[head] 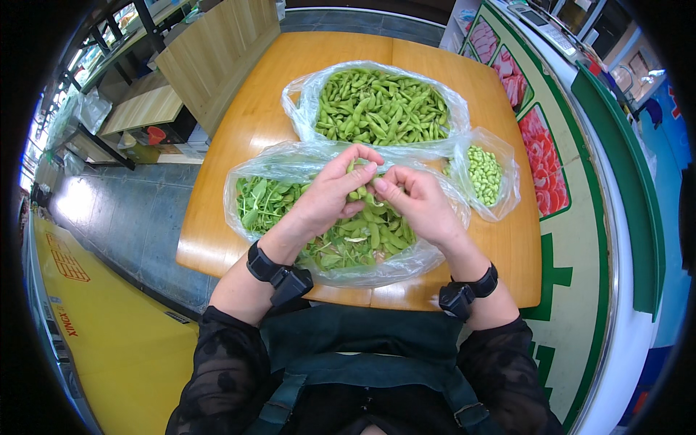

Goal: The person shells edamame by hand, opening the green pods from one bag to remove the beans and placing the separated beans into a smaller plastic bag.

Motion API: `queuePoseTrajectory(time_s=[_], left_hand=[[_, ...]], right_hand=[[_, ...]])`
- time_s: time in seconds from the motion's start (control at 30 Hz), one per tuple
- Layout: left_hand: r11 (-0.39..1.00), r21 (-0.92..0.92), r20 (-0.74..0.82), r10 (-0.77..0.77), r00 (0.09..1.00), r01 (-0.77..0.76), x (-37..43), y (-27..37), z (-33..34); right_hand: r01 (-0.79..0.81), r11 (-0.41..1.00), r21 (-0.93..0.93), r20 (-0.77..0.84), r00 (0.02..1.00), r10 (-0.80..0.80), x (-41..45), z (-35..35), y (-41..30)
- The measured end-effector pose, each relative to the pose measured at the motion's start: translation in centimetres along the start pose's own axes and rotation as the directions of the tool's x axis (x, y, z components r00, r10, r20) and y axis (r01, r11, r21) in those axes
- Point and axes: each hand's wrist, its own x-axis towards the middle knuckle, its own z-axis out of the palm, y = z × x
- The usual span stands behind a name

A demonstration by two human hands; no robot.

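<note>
Above the near plastic bag (pixel 375 278), my left hand (pixel 329 193) holds a few green soybean pods (pixel 359 192) between thumb and fingers. My right hand (pixel 421 204) meets it fingertip to fingertip, its thumb and forefinger pinching at a pod; the exact grip is partly hidden. Under both hands, that bag holds loose soybean pods (pixel 383 231) and leafy green shoots (pixel 261 204). A larger open plastic bag (pixel 458 106) full of soybean pods (pixel 375 109) lies beyond. To the right, a small clear bag (pixel 510 185) contains shelled green beans (pixel 483 173).
All the bags rest on a wooden table (pixel 239 125). A counter with a picture-covered front (pixel 563 228) runs along the right side. At left stand a wooden panel (pixel 217 60) and shelving (pixel 141 109); a yellow surface (pixel 119 315) lies at lower left.
</note>
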Motion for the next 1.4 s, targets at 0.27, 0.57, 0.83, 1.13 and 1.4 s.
queuePoseTrajectory(time_s=[0.27, 0.57, 0.83, 1.13, 1.4], left_hand=[[0.999, -0.03, 0.159, -0.024, 0.987, 0.029, 0.0, 0.3, -0.9], [0.999, 0.028, 0.115, -0.049, 0.992, 0.046, 0.2, -0.6, -1.2], [0.999, 0.018, 0.09, -0.04, 0.995, 0.039, -0.1, -0.1, -1.0], [0.999, 0.042, 0.071, -0.004, 0.997, 0.001, 0.0, -0.6, -1.0], [0.997, -0.067, -0.004, -0.033, 0.999, 0.033, -0.3, -0.2, -0.4]], right_hand=[[-0.237, 0.872, 0.429, 0.192, 0.967, 0.169, -0.2, -1.4, -0.5], [-0.181, 0.9, 0.396, 0.297, 0.953, 0.061, -0.2, -1.3, 0.3], [0.331, 0.7, -0.633, -0.026, 0.894, -0.447, -0.4, 0.2, -1.2], [0.36, 0.543, -0.759, 0.042, 0.858, -0.511, -0.4, 0.5, -0.8], [0.393, 0.643, -0.657, -0.041, 0.833, -0.551, -0.2, 1.9, -0.1]])
